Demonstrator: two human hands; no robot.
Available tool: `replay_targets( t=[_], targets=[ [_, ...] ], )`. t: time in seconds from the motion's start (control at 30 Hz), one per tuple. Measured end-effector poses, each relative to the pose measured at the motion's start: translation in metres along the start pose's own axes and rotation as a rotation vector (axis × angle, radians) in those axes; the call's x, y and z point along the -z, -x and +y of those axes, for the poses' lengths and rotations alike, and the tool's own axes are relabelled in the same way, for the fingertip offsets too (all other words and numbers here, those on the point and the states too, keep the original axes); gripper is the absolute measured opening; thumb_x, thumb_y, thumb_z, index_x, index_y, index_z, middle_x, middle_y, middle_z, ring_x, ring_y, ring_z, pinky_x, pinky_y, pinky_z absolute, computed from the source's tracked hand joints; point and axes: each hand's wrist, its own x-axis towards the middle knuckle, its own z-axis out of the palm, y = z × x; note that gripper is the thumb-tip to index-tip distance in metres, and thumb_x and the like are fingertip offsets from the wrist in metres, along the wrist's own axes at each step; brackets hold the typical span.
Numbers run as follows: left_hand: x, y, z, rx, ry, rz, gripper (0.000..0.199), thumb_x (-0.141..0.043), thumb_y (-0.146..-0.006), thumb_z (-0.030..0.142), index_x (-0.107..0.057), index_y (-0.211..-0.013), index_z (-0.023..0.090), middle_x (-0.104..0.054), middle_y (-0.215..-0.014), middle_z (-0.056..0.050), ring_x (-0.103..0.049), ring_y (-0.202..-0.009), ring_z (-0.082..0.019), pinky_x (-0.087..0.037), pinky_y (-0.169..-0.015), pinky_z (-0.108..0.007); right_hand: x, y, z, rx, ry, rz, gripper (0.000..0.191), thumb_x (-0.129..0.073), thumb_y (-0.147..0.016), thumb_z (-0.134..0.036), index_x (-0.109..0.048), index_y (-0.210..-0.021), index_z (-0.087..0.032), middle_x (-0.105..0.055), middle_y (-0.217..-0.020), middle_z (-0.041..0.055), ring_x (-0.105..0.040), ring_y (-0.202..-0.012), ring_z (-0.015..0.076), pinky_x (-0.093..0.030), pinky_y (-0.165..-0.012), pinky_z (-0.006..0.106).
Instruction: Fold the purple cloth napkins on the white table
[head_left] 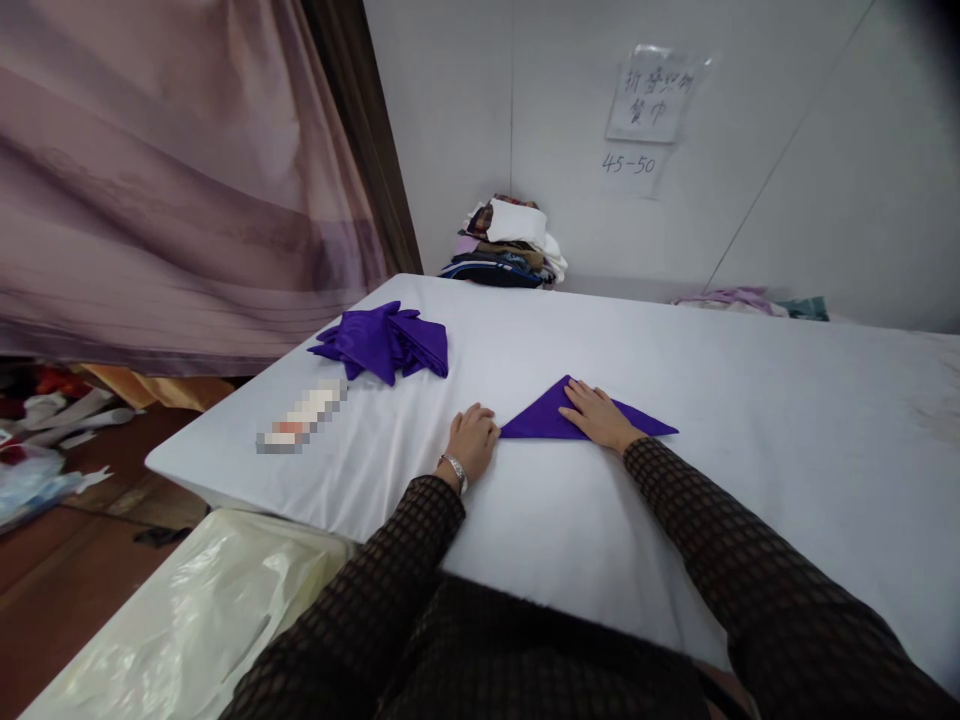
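Purple cloth (536, 418), folded to a triangle, lay R of purple pile (375, 338); R hand (598, 416) flat on it, fingers spread; L hand (472, 436) at corner, couldn't tell if pinching. Step prob. smoothing fold; next move likely req'd steady corner

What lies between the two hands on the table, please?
In the head view, part of the purple cloth lies between the left hand and the right hand.

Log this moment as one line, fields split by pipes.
right hand: resting on triangular purple cloth | left hand: at cloth's left corner | purple cloth pile: farther left on white-covered table
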Motion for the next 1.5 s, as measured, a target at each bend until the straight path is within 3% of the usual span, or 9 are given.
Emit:
replay_targets(
  t=[0.5,0.73,0.97,1.03,1.1,1.2,1.27,1.37,1.5],
  targets=[
    [-0.003,0.003,0.011,0.101,-0.077,0.117,0.016,-0.048,-0.085,0.025,-0.059,-0.076,0.020,-0.058,-0.119,-0.007,-0.038,-0.128,-0.025,-0.026,-0.107,-0.046,-0.001,0.000,0.000,0.009,0.038,0.021,0.073,-0.016,-0.090,-0.062,-0.034,-0.142,-0.013,-0.026,-0.150,0.0113,-0.018,-0.139,0.0238,-0.018,-0.111,0.044],
    [-0.004,0.004,0.009,0.137,-0.043,0.197,0.010,-0.055,-0.080,0.024,-0.057,-0.071,0.020,-0.060,-0.113,-0.006,-0.050,-0.114,-0.021,-0.034,-0.102,-0.039,-0.001,0.001,0.000,0.016,0.063,0.016,0.073,-0.016,-0.090,-0.062,-0.033,-0.142,-0.013,-0.026,-0.150,0.0114,-0.019,-0.139,0.0238,-0.018,-0.111,0.045],
    [0.001,0.001,0.004,0.213,0.037,0.189,0.011,-0.054,-0.079,0.018,-0.062,-0.086,0.022,-0.061,-0.116,-0.005,-0.051,-0.115,-0.020,-0.035,-0.102,-0.039,-0.002,0.001,0.000,0.011,0.062,0.017,0.075,-0.017,-0.089,-0.063,-0.032,-0.142,-0.012,-0.025,-0.150,0.0118,-0.018,-0.139,0.0241,-0.018,-0.111,0.045],
    [0.003,0.002,0.014,0.223,0.029,0.216,0.019,-0.051,-0.081,0.017,-0.062,-0.096,0.021,-0.060,-0.119,-0.006,-0.051,-0.116,-0.021,-0.035,-0.102,-0.040,-0.002,0.001,0.000,0.007,0.057,0.017,0.074,-0.017,-0.089,-0.062,-0.032,-0.142,-0.013,-0.025,-0.150,0.0118,-0.018,-0.139,0.0241,-0.018,-0.111,0.045],
    [0.001,0.007,0.034,0.123,-0.005,0.249,0.026,-0.046,-0.085,0.022,-0.059,-0.108,0.020,-0.056,-0.126,-0.008,-0.045,-0.123,-0.022,-0.030,-0.106,-0.044,-0.003,0.000,0.001,0.011,0.058,0.026,0.072,-0.017,-0.090,-0.062,-0.033,-0.142,-0.015,-0.026,-0.150,0.0115,-0.019,-0.139,0.0240,-0.018,-0.111,0.045],
    [-0.013,0.014,0.070,-0.238,-0.071,0.141,0.043,-0.040,-0.090,0.037,-0.046,-0.129,0.019,-0.046,-0.139,-0.008,-0.032,-0.133,-0.022,-0.018,-0.112,-0.045,-0.003,0.000,0.001,0.025,0.066,0.038,0.071,-0.017,-0.090,-0.061,-0.034,-0.141,-0.016,-0.027,-0.150,0.0118,-0.020,-0.139,0.0243,-0.019,-0.110,0.045],
    [-0.026,0.015,0.088,-0.374,-0.120,0.044,0.063,-0.036,-0.089,0.054,-0.033,-0.139,0.015,-0.032,-0.148,-0.011,-0.021,-0.139,-0.024,-0.015,-0.113,-0.045,-0.002,0.001,0.000,0.025,0.071,0.030,0.071,-0.016,-0.091,-0.060,-0.034,-0.141,-0.013,-0.027,-0.150,0.0128,-0.020,-0.139,0.0246,-0.018,-0.110,0.045],
    [-0.041,0.011,0.092,-0.299,-0.190,-0.077,0.085,-0.028,-0.083,0.069,-0.024,-0.143,0.008,-0.023,-0.151,-0.015,-0.013,-0.140,-0.028,-0.014,-0.113,-0.045,0.000,0.002,-0.002,0.010,0.066,0.014,0.071,-0.016,-0.091,-0.059,-0.033,-0.141,-0.011,-0.025,-0.150,0.0128,-0.019,-0.139,0.0243,-0.018,-0.111,0.045],
    [-0.042,0.007,0.076,-0.221,-0.228,-0.160,0.089,-0.022,-0.082,0.072,-0.024,-0.144,0.007,-0.023,-0.151,-0.015,-0.012,-0.140,-0.028,-0.012,-0.114,-0.043,0.000,0.002,-0.003,0.010,0.050,0.020,0.072,-0.017,-0.090,-0.061,-0.032,-0.142,-0.013,-0.026,-0.150,0.0123,-0.019,-0.139,0.0247,-0.017,-0.110,0.046]
  ],
)
